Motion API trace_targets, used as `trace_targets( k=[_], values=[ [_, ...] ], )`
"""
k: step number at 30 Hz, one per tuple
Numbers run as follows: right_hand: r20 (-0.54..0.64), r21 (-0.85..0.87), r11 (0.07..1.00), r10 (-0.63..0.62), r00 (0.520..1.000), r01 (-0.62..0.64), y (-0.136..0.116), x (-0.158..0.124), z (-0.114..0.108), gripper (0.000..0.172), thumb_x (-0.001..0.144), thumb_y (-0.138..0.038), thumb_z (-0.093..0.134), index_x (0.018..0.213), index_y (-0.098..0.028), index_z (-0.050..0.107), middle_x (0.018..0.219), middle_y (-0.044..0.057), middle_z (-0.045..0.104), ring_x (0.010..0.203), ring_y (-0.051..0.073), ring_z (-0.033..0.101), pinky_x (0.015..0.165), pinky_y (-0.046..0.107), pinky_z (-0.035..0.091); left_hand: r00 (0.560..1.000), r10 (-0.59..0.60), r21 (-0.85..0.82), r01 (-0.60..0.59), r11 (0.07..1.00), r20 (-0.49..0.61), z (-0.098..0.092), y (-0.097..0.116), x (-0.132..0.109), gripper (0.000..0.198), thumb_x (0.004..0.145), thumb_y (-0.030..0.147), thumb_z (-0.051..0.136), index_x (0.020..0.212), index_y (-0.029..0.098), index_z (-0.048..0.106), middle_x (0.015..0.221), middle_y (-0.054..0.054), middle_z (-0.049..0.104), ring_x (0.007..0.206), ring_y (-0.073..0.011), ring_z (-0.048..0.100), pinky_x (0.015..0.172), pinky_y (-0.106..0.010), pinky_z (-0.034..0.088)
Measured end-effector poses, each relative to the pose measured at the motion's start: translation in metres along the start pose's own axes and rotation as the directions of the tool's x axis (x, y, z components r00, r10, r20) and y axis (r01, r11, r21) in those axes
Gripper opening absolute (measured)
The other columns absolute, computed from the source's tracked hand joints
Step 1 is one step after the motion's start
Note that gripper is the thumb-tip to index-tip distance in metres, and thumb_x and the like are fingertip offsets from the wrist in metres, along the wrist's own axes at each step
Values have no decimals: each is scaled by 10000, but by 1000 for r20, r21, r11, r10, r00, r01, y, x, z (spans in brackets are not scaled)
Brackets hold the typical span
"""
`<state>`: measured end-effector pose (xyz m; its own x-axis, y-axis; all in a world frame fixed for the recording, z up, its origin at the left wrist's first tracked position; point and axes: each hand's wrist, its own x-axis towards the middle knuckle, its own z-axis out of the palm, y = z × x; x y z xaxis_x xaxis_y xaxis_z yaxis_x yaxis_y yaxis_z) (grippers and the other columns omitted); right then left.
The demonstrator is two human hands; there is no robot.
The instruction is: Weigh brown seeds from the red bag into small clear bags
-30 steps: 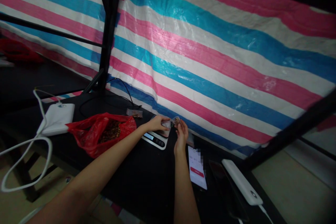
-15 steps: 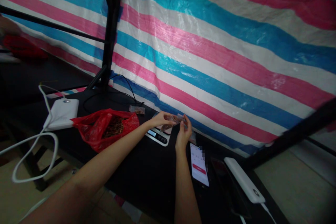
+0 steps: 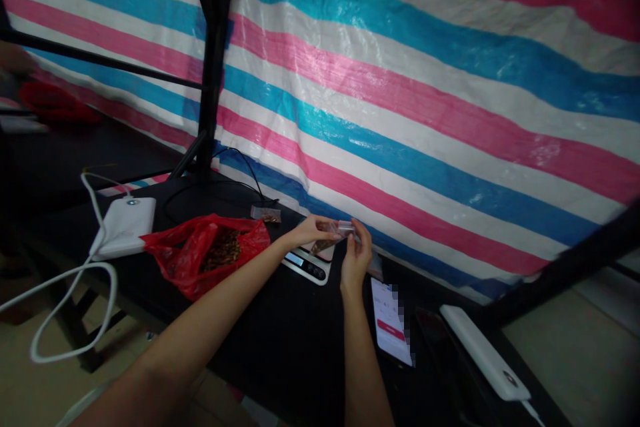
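Observation:
Between my two hands is a small clear plastic bag (image 3: 345, 227) with brown bits in its lower left part. My left hand (image 3: 314, 232) is closed on the bag's left side, over a white digital scale (image 3: 313, 270) with a lit display. The fingers of my right hand (image 3: 358, 255) pinch its other end. To the left of the scale lies an open red plastic bag (image 3: 175, 257) holding a heap of small brown pieces (image 3: 223, 250). Behind the red bag rests another small clear bag (image 3: 267, 215) with brown contents.
A phone with a lit screen (image 3: 390, 323) lies right of my right forearm, near a dark phone-like slab (image 3: 433, 333) and a white power bank (image 3: 485, 353). At left sits a white box-shaped device (image 3: 125, 227) with a looping cable. Striped sheeting (image 3: 400, 113) hangs behind the black table.
The view has shifted slightly, so everything sits a little further right and lower. The clear bag's right end now looks straighter and flatter between my hands.

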<state>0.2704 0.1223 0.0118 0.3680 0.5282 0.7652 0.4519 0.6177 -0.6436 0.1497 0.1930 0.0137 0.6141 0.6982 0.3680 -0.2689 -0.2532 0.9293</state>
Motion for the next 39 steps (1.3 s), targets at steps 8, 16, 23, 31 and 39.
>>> trace_targets(
  k=[8,16,23,31,39],
  values=[
    [53,-59,995,-76,996,79,-8,2,-3,286,846,-306,428,1059,-212,595,1126,72,556,1073,196,492,934,378,360,1000,4,-15,-4,1000,8,-3,-1,0,527,566,329,745,1004,60,629,799,-58,641,711,-126,565,705,-243,432],
    [135,-264,942,-176,975,207,-12,0,-5,318,856,-299,411,1124,-199,550,1125,85,557,1065,202,487,903,405,383,996,1,-13,0,1000,95,-2,-5,0,513,578,342,735,1009,86,625,836,-51,645,755,-142,580,732,-258,434],
    [49,-259,957,-122,991,130,-14,1,-5,296,836,-348,448,1053,-207,593,1097,77,550,1036,199,503,827,357,432,998,49,126,-55,991,51,-5,3,-3,500,605,360,709,1011,78,631,855,-64,653,761,-148,584,710,-248,446],
    [-188,-44,965,246,951,-258,45,-1,-13,477,719,-437,538,1080,-126,563,1086,123,576,964,207,561,804,338,461,954,241,516,-119,849,-177,-27,-6,4,559,585,362,732,1073,119,609,960,-83,646,842,-178,590,773,-272,445],
    [-256,-100,835,504,825,-542,114,-15,-27,532,567,-536,599,900,-132,505,927,104,604,806,194,606,753,342,486,906,365,748,-88,658,-214,-30,-31,0,647,614,382,721,1189,180,501,1141,-87,575,1062,-233,506,928,-364,366]
  ],
)
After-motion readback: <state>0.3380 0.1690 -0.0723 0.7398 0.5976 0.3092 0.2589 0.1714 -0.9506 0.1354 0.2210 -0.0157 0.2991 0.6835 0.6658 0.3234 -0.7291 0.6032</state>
